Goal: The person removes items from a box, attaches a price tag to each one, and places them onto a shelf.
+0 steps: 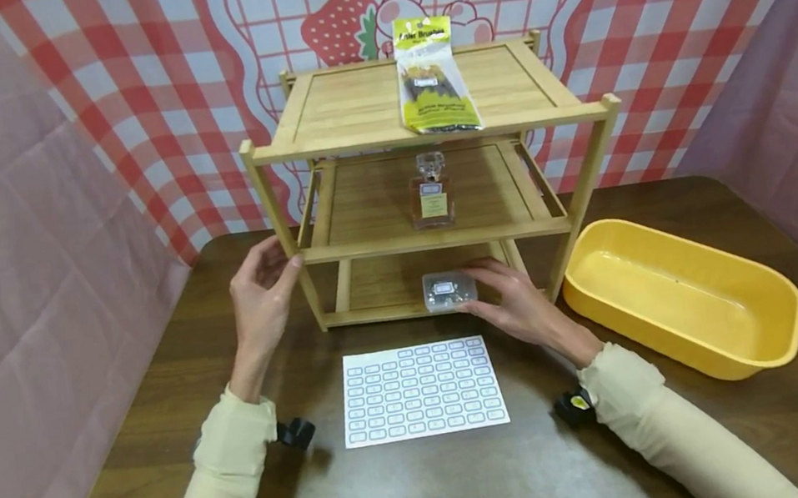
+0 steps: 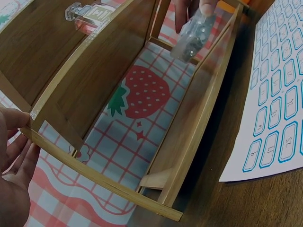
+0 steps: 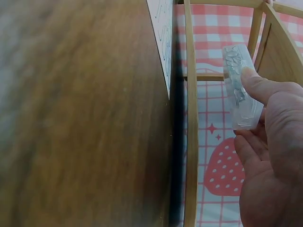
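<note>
My right hand [image 1: 512, 301] pinches a small clear plastic box [image 1: 449, 290] between thumb and fingers, at the front of the wooden rack's bottom shelf. Small pieces show through the box [image 3: 236, 75] in the right wrist view, and a white label is on its front. My left hand [image 1: 261, 296] grips the left front post of the wooden rack [image 1: 436, 240] near the middle shelf, thumb on the near side. On the middle shelf stands a perfume bottle [image 1: 432, 198] with a label. A yellow-and-clear packet of brushes [image 1: 433, 80] lies on the top shelf, overlapping its front edge.
A white sheet of numbered, blue-edged stickers [image 1: 421, 393] lies on the brown table [image 1: 432, 497] in front of the rack. To the right sits a yellow plastic basin [image 1: 673, 263], close to the rack's right post. A checked strawberry cloth [image 1: 172, 77] hangs behind.
</note>
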Demonstrator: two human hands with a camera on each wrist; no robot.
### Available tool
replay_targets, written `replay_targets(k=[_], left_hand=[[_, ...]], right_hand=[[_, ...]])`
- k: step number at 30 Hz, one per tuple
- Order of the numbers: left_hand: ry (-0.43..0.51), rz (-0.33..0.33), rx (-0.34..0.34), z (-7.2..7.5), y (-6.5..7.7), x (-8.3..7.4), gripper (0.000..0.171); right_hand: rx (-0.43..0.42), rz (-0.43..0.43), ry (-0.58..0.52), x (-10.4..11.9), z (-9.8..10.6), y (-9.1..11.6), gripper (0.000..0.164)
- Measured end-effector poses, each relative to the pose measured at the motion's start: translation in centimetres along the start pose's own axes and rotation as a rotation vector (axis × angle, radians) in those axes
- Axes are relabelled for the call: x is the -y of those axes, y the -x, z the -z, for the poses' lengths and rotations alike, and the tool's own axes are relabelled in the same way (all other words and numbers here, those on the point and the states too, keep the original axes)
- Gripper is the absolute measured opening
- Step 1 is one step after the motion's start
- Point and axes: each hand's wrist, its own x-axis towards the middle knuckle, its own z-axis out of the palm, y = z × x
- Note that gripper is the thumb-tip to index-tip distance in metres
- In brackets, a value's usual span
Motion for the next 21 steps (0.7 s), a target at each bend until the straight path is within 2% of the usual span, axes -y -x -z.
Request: replay_targets(k=[10,21], left_hand=[[0.004,0.0,0.0,-0.1,0.0,-0.1,0.034],[0.012,0.005,0.007,0.0,0.0,-0.2,0.034]], right_hand=[[0.064,-0.125,-0.011,-0.1,-0.3,-0.8,0.053],[0.103,-0.178,-0.019,-0.3,-0.6,-1.3,0.053]])
